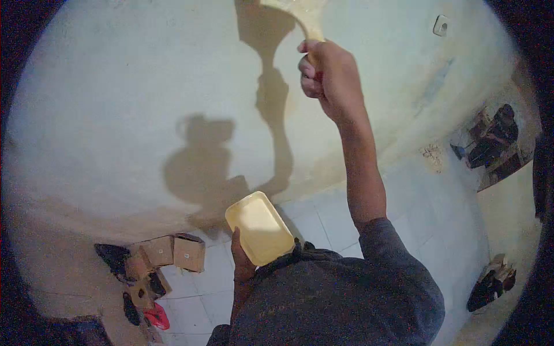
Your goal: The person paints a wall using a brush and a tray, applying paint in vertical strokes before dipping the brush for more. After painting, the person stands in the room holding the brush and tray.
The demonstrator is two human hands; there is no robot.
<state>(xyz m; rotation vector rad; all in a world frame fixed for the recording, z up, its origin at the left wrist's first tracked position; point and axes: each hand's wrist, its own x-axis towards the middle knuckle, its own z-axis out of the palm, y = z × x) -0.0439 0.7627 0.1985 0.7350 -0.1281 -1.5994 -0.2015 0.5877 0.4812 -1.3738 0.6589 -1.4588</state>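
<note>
Near the top of the head view, my right hand (pixel 332 75) is wrapped round the handle of a pale yellow tool (pixel 310 22) raised before the wall. The tool flares into a broad, flat head like a wide brush or scraper; the frame's top edge cuts it off, so its exact kind is not clear. Low in front of my body, my left hand (pixel 241 254) grips the side of a shallow pale yellow tray (pixel 271 233), thumb along its edge. The tray is tilted, and what it holds, if anything, cannot be made out.
The pale wall (pixel 115 115) carries my shadow and a socket (pixel 441 25). Cardboard boxes (pixel 188 254), dark items and a red bag (pixel 156 317) lie on the tiled floor (pixel 193 314) at left. A seated person (pixel 496 138) is at right, above a dark heap (pixel 490 285).
</note>
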